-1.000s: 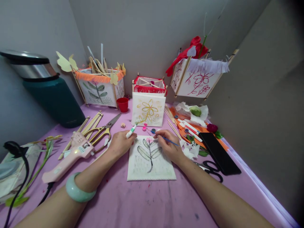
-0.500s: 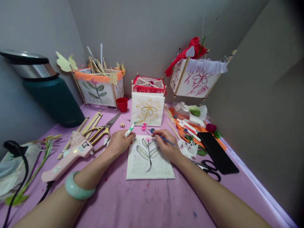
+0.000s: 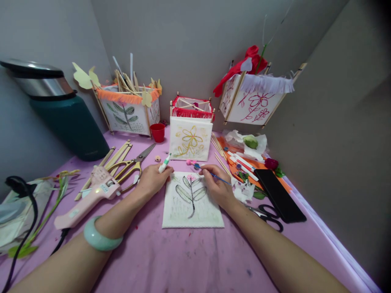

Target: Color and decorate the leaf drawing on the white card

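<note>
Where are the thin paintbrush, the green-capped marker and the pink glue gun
thin paintbrush (image 3: 220,178), head view, on its blue handle beside the right hand.
green-capped marker (image 3: 164,164), head view, on its white barrel above the left hand.
pink glue gun (image 3: 91,199), head view, on its body.

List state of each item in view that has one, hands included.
left hand: closed round a green-tipped marker, resting on the paper's left edge
right hand: pinching a thin paintbrush, bristle end by the pink bloom
painted paper: flat on the table
gold scissors: blades shut
black scissors: lying flat, blades hidden
glue gun: lying on its side
phone: screen dark
</note>
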`<state>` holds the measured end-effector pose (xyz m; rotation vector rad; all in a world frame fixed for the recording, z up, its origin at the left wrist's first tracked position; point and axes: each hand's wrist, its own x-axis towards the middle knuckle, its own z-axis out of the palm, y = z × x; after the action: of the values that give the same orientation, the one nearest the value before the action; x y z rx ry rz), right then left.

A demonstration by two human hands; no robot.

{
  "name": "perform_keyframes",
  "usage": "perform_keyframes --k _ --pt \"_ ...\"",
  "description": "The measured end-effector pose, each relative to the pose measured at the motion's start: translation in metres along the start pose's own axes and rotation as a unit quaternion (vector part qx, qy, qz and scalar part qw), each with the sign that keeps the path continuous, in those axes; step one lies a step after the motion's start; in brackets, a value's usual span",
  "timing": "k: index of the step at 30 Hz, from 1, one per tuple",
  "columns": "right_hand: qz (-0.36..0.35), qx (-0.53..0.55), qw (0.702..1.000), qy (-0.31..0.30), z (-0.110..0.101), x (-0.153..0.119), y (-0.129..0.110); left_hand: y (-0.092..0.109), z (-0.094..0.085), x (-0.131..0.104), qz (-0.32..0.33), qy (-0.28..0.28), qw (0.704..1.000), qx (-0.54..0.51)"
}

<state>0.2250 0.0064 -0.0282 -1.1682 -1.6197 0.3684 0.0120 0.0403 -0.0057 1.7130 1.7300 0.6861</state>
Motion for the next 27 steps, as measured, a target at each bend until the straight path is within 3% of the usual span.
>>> perform_keyframes --k 5,9,13,17,27 --pt "0.033 0.014 0.998 0.055 0.001 0.002 0.0 0.002 0.002 0.007 0.073 0.038 0.996 0.03" --pt "0.047 0.028 0.997 0.057 0.0 0.003 0.001 0.021 0.012 0.02 0.158 0.025 0.983 0.093" --pt "0.053 0.039 0.996 0.06 -0.001 0.001 0.002 0.042 0.026 0.038 0.108 0.015 0.981 0.16" --pt "0.048 0.036 0.997 0.053 -0.002 0.0 0.004 0.051 0.036 0.048 0.08 0.016 0.98 0.18" --pt "0.026 0.034 0.999 0.007 -0.002 0.0 0.0 0.035 0.028 0.042 0.093 0.026 0.984 0.151"
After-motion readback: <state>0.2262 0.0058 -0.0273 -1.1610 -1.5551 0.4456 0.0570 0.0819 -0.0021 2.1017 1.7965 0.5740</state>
